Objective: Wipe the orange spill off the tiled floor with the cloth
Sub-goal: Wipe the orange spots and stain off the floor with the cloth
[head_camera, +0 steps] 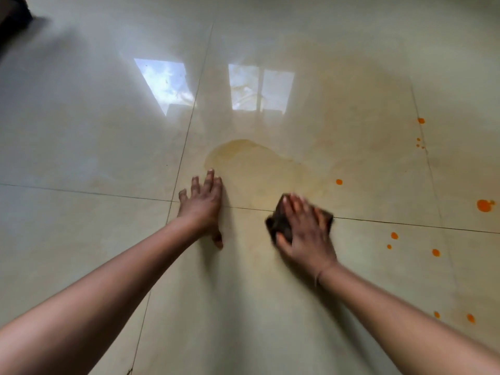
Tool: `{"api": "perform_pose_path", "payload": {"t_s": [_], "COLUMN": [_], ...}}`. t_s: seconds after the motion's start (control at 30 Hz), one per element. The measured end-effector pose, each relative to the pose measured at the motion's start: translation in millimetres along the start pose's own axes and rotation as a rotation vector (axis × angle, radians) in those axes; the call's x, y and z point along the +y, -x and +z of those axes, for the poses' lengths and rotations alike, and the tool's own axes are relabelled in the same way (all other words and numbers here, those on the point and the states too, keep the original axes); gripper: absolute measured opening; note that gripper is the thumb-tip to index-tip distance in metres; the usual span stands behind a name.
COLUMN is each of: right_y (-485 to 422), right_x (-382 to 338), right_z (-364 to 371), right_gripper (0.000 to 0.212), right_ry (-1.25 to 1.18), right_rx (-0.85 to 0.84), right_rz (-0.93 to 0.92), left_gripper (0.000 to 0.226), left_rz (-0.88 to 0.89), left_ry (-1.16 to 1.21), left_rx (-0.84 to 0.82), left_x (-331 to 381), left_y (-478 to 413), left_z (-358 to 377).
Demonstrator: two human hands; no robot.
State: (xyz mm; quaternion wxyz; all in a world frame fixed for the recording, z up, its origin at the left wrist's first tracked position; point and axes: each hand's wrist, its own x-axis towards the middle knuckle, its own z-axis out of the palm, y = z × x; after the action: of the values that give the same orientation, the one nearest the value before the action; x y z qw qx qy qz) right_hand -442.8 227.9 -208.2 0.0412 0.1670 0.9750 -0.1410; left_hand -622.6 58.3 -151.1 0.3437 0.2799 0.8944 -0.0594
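Note:
My right hand (305, 234) presses a dark cloth (280, 221) flat on the glossy tiled floor (94, 147), and its fingers look blurred. The cloth shows at the hand's left side and beyond the fingertips. My left hand (204, 204) lies flat on the floor, fingers spread, a little to the left of the cloth. Just beyond both hands a pale yellowish smear (251, 163) spreads over the tile. Bright orange drops dot the floor to the right, the largest one (484, 205) near the right edge, with smaller drops (393, 235) closer in.
Tile joints cross under the hands. Window reflections (259, 87) shine on the floor farther off. A dark object (13, 14) sits in the top left corner.

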Motion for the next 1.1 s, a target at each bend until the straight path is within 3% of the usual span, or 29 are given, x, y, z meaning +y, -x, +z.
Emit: {"api": "perform_pose_path", "payload": {"t_s": [0.07, 0.1, 0.23, 0.43, 0.6, 0.63, 0.73, 0.8, 0.83, 0.97, 1.03, 1.1], "right_y": [23, 11, -63, 39, -76, -74, 9, 35, 25, -64, -45, 23], "right_x": [21, 34, 55, 66, 83, 74, 45, 61, 75, 84, 47, 17], "right_z": [-2, -5, -23, -13, -35, -30, -10, -13, -14, -33, -17, -1], "right_gripper": [0.084, 0.085, 0.087, 0.082, 0.085, 0.085, 0.084, 0.085, 0.084, 0.079, 0.078, 0.082], "right_ry": [0.029, 0.027, 0.007, 0.007, -0.016, -0.021, -0.001, 0.015, 0.016, -0.047, -0.067, -0.024], "right_rx": [-0.027, -0.012, 0.085, 0.043, 0.112, 0.128, 0.027, 0.003, 0.023, 0.134, 0.167, 0.003], "right_rz": [-0.131, -0.1, 0.321, 0.084, 0.438, 0.422, 0.073, -0.06, -0.034, 0.502, 0.381, 0.034], "left_gripper": [0.154, 0.154, 0.153, 0.158, 0.16, 0.161, 0.163, 0.162, 0.162, 0.16, 0.159, 0.155], "left_rz": [0.118, 0.168, 0.259, 0.204, 0.18, 0.178, 0.188, 0.188, 0.183, 0.182, 0.175, 0.168], "left_ry": [0.034, 0.051, 0.057, 0.08, 0.11, 0.111, 0.098, 0.102, 0.102, 0.099, 0.085, 0.068], "left_rx": [0.038, 0.04, -0.003, -0.061, -0.103, -0.108, -0.113, -0.111, -0.111, -0.098, -0.089, -0.07], "left_x": [18, 31, 92, 108, 112, 112, 112, 113, 114, 112, 113, 114], "left_y": [-3, -6, -29, -38, -44, -45, -45, -43, -43, -45, -45, -43], "left_z": [-2, -4, -11, -10, -11, -11, -12, -13, -14, -11, -11, -12]}}
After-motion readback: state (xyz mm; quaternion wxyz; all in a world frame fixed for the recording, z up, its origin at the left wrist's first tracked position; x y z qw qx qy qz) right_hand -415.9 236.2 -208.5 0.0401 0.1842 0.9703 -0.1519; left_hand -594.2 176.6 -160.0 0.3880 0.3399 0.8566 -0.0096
